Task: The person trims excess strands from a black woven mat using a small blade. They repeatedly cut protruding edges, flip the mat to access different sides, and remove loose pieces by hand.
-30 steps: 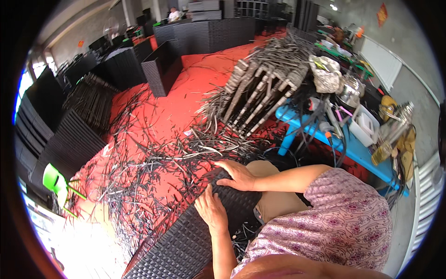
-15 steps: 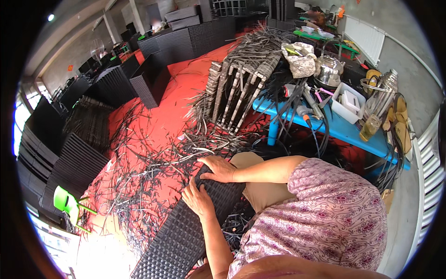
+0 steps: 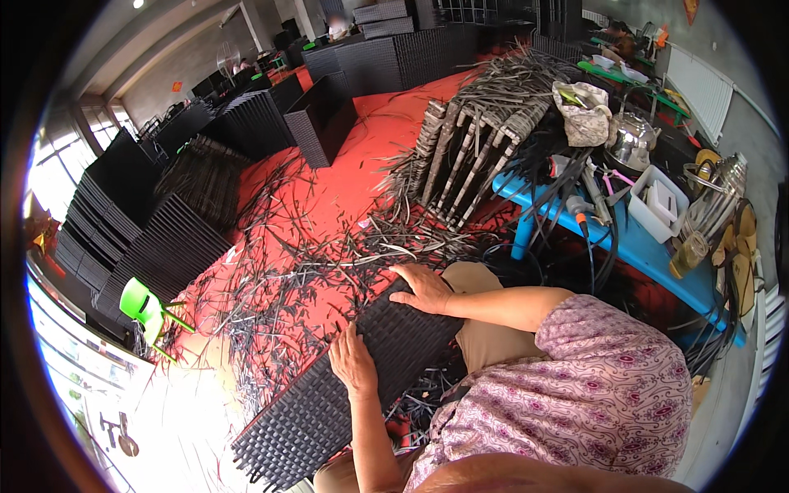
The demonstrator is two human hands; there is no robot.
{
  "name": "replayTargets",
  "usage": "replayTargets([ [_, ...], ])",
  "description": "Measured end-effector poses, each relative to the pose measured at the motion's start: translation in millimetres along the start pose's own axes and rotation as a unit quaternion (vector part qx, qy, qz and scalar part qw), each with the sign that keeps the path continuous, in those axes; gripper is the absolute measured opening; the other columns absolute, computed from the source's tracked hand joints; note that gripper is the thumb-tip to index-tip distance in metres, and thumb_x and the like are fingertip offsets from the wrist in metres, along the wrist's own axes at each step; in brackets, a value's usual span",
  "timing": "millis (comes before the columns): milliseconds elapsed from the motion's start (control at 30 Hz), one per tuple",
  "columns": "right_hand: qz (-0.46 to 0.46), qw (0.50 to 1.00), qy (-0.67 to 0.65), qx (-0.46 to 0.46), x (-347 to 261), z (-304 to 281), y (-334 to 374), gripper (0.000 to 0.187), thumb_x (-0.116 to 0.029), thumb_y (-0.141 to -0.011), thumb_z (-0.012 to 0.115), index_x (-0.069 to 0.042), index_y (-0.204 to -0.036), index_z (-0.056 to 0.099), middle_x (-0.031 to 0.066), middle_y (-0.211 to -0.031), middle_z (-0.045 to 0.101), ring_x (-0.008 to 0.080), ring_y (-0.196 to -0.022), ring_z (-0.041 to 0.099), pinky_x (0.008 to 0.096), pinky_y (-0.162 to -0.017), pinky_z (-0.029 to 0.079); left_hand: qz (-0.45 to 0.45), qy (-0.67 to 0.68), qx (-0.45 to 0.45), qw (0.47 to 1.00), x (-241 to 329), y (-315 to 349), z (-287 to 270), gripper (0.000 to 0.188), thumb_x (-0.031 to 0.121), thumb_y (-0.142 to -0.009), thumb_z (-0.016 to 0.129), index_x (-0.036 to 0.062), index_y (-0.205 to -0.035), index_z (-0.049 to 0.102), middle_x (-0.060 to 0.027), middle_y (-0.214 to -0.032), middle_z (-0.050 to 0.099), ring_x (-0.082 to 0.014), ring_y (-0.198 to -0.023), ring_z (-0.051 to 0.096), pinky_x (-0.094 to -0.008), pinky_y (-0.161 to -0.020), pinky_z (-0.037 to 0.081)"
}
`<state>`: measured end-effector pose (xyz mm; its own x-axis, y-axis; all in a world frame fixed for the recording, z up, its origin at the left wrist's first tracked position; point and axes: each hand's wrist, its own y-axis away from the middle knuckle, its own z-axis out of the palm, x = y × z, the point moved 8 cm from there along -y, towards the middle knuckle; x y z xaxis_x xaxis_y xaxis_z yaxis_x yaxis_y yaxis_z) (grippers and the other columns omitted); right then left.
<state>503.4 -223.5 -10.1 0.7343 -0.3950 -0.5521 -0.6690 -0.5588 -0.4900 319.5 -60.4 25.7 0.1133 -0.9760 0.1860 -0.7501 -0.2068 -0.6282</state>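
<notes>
A long black woven panel (image 3: 329, 404) lies slanting across my lap, its near end fringed with short loose strand ends. My left hand (image 3: 353, 363) rests on the panel's left edge with the fingers stretched out and slightly apart. At the far end my right hand (image 3: 423, 290) grips the panel's edge, its thumb on the woven face and its fingers over the rim. The undersides of the right fingers are hidden. Loose black strips (image 3: 423, 398) show beside the panel, next to my legs.
Cut strips (image 3: 279, 287) litter the red floor. A stack of wrapped frames (image 3: 472, 156) stands ahead. To the right, a blue bench (image 3: 649, 259) carries a white tub (image 3: 657, 182), a kettle (image 3: 631, 135) and tools. A green chair (image 3: 144, 306) and stacked dark panels (image 3: 156, 255) stand left.
The view has swung to the left, so the surroundings sit farther right. The panel's near end now shows fully. My left hand has shifted slightly toward me along the edge; my right stays at the far end.
</notes>
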Motion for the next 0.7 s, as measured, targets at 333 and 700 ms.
replayTargets([
  [333, -0.012, 1.0, -0.014, 0.011, -6, -6, 3, 0.073, -0.058, -0.097, 0.067, -0.005, -0.145, 0.051, 0.0198, -0.134, 0.063, 0.0399, -0.124, 0.06, 0.0493, -0.107, 0.047, 0.024, -0.007, 0.027, 0.999, 5, 25, -6, 0.035, 0.006, -0.1, 0.058, 0.0049, -0.134, 0.065, -0.0093, -0.12, 0.072, -0.0294, -0.115, 0.066, -0.0445, -0.103, 0.049],
  [700, -0.001, 1.0, -0.023, -0.012, -8, -4, -2, 0.069, -0.054, -0.099, 0.066, -0.008, -0.147, 0.048, 0.018, -0.133, 0.064, 0.038, -0.124, 0.059, 0.0483, -0.108, 0.046, -0.019, 0.023, -0.012, 0.999, 1, 13, 2, 0.039, 0.006, -0.097, 0.06, 0.0072, -0.135, 0.063, -0.0086, -0.108, 0.07, -0.031, -0.1, 0.064, -0.0439, -0.091, 0.049],
])
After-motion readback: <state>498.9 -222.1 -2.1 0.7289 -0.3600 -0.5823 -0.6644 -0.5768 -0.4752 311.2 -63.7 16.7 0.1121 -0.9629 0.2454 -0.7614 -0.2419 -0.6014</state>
